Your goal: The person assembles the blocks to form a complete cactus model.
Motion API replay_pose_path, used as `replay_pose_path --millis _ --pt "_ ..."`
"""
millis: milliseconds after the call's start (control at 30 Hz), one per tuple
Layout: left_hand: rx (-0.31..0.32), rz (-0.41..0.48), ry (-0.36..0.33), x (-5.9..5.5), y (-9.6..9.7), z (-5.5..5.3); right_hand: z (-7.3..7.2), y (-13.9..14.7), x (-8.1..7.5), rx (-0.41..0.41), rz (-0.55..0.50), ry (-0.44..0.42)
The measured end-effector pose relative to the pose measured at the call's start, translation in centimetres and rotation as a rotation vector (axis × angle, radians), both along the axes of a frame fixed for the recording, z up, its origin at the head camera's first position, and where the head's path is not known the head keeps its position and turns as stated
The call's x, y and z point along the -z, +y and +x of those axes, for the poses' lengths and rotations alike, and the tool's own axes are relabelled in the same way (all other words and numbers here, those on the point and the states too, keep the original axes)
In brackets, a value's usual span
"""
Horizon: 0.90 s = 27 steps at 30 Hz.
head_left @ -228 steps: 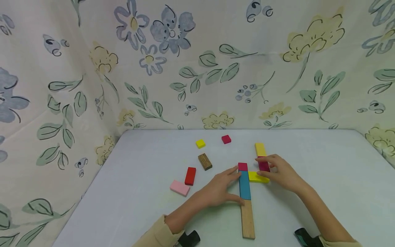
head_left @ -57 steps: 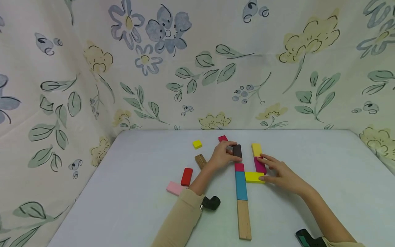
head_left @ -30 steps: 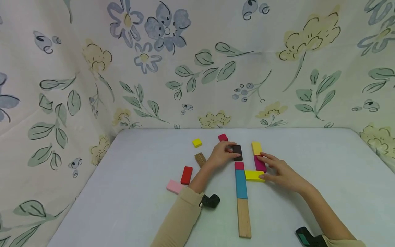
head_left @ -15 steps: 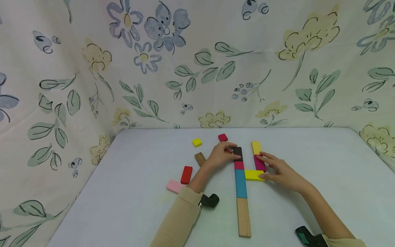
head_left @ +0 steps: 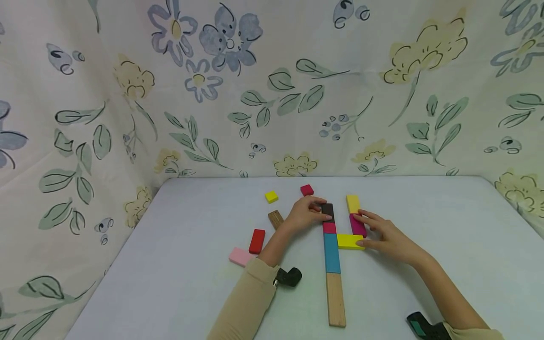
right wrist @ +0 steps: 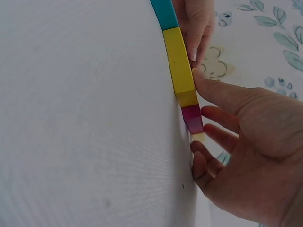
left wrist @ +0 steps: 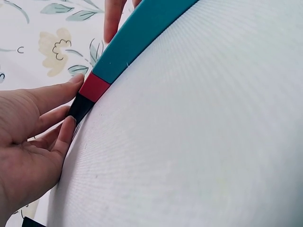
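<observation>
My left hand pinches a black block between thumb and fingers, at the far end of a straight row flat on the table. Below it in that row come a small crimson block, a blue block and a long wooden block. The left wrist view shows the black block meeting the crimson one end to end. My right hand has relaxed fingers touching the magenta block, its thumb at the yellow block jutting from the blue one. Another yellow block stands beyond the magenta.
Loose blocks lie left of the row: pink, red, brown wooden, partly behind the left hand, a small yellow and a small red. Floral cloth hangs behind the white table.
My left hand has left the blue block, and now has the black block, brought nearer until it meets the crimson end. My right hand has loosened from the magenta block, which stays beside the yellow ones.
</observation>
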<state>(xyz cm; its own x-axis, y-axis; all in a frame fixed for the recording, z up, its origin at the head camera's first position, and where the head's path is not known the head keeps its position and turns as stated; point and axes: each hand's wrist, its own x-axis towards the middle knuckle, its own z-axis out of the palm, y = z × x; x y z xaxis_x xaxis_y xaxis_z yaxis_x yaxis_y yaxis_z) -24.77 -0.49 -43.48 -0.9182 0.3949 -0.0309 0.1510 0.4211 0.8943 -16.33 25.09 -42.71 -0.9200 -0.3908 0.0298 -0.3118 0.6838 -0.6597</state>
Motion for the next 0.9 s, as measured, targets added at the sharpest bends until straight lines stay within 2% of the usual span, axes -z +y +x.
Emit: replay_pose_path --millis 500,900 --pt "0.013 0.005 0.008 0.23 -0.01 -0.36 -0.05 -0.13 -0.13 0.0 0.003 -0.002" --pt "-0.016 0.008 0.018 -0.32 0.0 0.43 0.02 -0.02 0.04 0.001 0.007 -0.004"
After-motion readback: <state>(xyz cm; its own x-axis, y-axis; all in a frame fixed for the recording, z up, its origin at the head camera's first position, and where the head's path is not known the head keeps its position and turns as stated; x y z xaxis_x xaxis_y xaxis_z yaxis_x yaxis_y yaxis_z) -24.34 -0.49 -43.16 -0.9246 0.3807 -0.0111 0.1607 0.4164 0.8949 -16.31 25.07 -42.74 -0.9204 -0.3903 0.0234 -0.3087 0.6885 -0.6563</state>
